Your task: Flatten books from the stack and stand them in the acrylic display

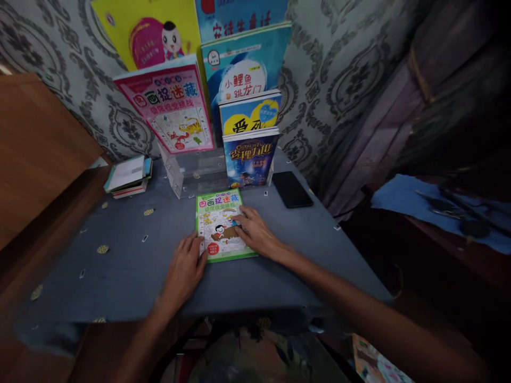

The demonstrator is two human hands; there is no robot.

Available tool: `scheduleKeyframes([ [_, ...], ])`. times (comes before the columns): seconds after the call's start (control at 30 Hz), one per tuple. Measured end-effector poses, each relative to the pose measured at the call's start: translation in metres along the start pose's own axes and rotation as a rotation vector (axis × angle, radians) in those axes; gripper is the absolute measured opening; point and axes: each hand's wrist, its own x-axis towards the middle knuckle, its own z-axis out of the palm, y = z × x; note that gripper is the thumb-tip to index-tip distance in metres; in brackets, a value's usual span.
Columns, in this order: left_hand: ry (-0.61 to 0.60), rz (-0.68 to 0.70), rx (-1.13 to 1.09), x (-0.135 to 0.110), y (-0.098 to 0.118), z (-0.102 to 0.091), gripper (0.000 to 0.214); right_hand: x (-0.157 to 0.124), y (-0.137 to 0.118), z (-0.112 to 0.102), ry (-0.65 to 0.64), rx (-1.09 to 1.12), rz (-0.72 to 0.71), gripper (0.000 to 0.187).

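A green-edged picture book (223, 246) lies closed and flat on the table, its cover facing up. My left hand (187, 266) rests at the book's left edge, with the fingers stretched toward it and the fingertips touching the edge. On the cover's right side lies my right hand (255, 231), its fingers extended and apart over the drawing. Behind the book stands a clear acrylic rack (197, 178). It holds a pink picture book (183, 109) at the left and a dark blue book (250, 162) at the right, among several others.
A dark blue tablecloth (131, 276) covers the table. A black phone (293, 190) lies right of the rack. A small pile of books (126, 175) sits at the left. Patterned curtains (315, 101) hang behind. A wooden panel (40, 154) stands at the left.
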Motion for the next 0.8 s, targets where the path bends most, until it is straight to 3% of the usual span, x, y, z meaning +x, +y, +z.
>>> scheduleKeyframes([
  [0.3,-0.053,-0.093,-0.120,0.046,-0.020,0.015,0.046,0.009,-0.006,0.004,-0.028,-0.074,0.075,0.039],
  [0.63,0.040,-0.109,-0.200,0.086,-0.040,0.045,0.044,0.015,-0.024,-0.006,-0.166,-0.227,0.165,0.045],
  [0.8,0.096,-0.099,-0.196,0.097,-0.044,0.056,0.043,0.018,-0.024,-0.006,-0.155,-0.213,0.167,0.045],
])
